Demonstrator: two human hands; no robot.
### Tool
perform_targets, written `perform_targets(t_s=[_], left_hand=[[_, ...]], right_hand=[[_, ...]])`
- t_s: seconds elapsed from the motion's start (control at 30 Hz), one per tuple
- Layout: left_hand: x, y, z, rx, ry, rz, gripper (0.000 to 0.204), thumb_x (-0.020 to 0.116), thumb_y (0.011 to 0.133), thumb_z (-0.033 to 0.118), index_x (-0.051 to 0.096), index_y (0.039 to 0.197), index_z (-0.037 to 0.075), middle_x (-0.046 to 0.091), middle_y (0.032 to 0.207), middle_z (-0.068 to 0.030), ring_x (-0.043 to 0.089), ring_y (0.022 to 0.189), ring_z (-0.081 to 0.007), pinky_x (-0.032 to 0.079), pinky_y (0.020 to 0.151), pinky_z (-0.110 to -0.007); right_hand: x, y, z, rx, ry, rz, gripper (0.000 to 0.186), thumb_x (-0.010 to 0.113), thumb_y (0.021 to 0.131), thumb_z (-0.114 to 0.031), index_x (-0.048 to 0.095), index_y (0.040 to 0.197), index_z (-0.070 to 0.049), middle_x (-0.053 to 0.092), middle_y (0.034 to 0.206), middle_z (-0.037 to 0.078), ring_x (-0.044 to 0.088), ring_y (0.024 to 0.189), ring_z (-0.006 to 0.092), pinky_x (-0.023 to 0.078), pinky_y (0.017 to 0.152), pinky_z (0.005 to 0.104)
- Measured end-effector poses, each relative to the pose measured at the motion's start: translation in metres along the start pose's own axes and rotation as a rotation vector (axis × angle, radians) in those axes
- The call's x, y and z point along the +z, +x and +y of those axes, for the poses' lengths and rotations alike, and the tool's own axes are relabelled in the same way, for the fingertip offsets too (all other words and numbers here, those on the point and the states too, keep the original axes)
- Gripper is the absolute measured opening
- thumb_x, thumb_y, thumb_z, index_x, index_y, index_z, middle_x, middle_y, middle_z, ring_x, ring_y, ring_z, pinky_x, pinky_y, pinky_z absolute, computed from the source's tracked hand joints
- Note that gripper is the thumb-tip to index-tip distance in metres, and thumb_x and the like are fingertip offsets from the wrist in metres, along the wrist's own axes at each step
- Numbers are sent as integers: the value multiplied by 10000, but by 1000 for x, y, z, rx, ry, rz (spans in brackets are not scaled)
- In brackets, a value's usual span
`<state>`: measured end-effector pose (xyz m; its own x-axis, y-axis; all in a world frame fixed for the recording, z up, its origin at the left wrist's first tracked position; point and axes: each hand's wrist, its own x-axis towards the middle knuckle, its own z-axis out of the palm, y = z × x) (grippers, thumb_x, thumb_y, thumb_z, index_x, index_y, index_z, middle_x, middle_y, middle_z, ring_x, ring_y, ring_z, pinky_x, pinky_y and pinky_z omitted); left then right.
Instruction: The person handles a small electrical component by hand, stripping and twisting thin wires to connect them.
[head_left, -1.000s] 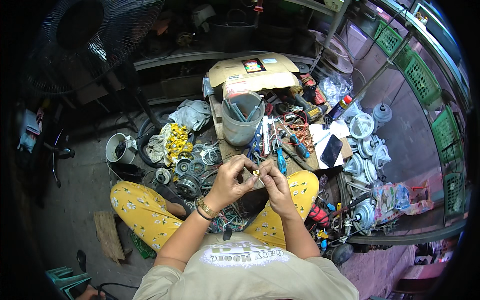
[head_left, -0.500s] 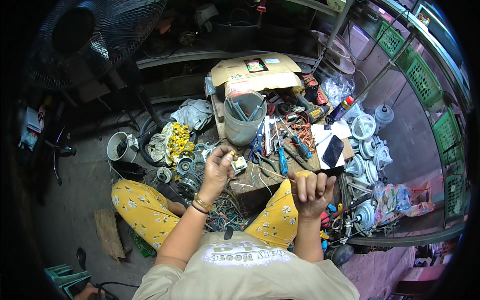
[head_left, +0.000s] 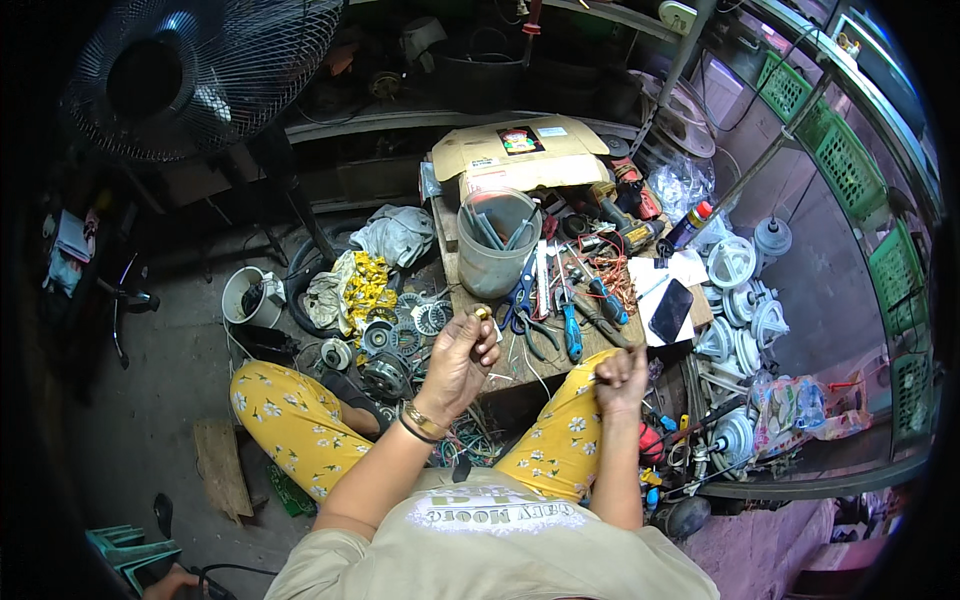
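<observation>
My left hand (head_left: 458, 355) is raised in front of the low wooden worktop (head_left: 500, 372), with a small yellow and white block (head_left: 482, 312) pinched in its fingertips. The fingers cover most of that block. Over my right knee, my right hand (head_left: 622, 380) is curled closed; whatever it may hold is hidden. Just beyond the hands lie blue-handled scissors (head_left: 521, 297), pliers (head_left: 541, 335) and a blue screwdriver (head_left: 572, 332). Farther right on the worktop are thin copper-coloured wires (head_left: 618, 283).
A grey bucket (head_left: 490, 262) holding flat pieces stands before an open cardboard box (head_left: 520, 150). A phone (head_left: 671, 310) lies on paper at the right, beside white round plastic parts (head_left: 738, 300). Metal motor parts (head_left: 385, 375) and a white pail (head_left: 250, 297) are at left; a fan (head_left: 190, 85) stands behind.
The thin copper-coloured strand between my hands no longer shows. My left hand has shifted right and turned its back toward me; my right hand has curled tighter. The view has shifted slightly.
</observation>
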<state>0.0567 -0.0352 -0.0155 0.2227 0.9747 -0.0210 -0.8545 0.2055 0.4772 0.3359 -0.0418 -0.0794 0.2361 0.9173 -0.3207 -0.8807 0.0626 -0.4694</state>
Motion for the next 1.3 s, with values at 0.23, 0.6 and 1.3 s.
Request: perform_targets(t_s=[0.23,0.6,1.3], left_hand=[[2,12,18,177,241,-7,221,580,993,247,586,1125,71,591,989,-12,542,889,-116,457,766,-262],[14,-3,-7,194,475,-20,206,647,956,209,595,1069,45,536,1061,8,552,992,-91,444,915,-273],[20,-11,-19,138,323,38,171,639,959,156,594,1075,39,563,1020,20,547,884,-71,457,811,-233]], right_hand=[[-11,1,-54,-644,-852,54,115,486,1017,-141,559,1010,-52,451,628,-25,412,569,49,390,540,237],[101,-68,76,-385,-939,-522,187,594,964,-112,641,1074,31,693,992,113,646,906,165,510,808,299],[107,-67,86,94,-117,-480,86,631,931,-104,664,980,-42,695,958,110,666,896,214,545,839,360]])
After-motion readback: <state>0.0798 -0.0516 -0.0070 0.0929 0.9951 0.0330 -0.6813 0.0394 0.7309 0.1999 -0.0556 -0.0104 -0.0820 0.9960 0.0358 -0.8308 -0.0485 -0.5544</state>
